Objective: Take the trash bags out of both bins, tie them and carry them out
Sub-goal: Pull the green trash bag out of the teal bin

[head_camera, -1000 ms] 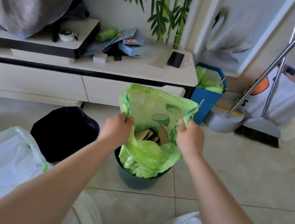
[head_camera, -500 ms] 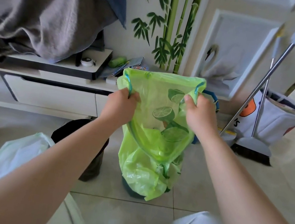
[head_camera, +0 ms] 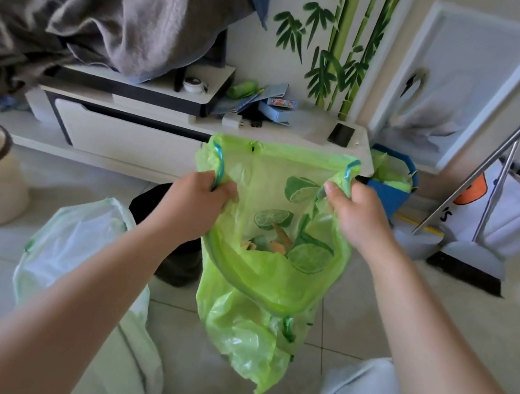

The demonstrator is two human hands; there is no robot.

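1. Hands grip the green trash bag (head_camera: 267, 277): left hand (head_camera: 193, 208) and right hand (head_camera: 357, 214) each clutch its rim.
2. Bag hangs clear of the floor, just right of the black bin (head_camera: 173, 251).
3. White bag (head_camera: 71, 244) sits left of that bin.

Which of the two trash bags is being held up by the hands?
The green lime-printed bag, gripped at its rim by both hands; the pale whitish bag sits untouched on the floor.

The translucent green plastic trash bag (head_camera: 261, 265) below the fingers (head_camera: 334, 188) hides its bin; the black round bin (head_camera: 173, 251) is half covered by the left forearm.
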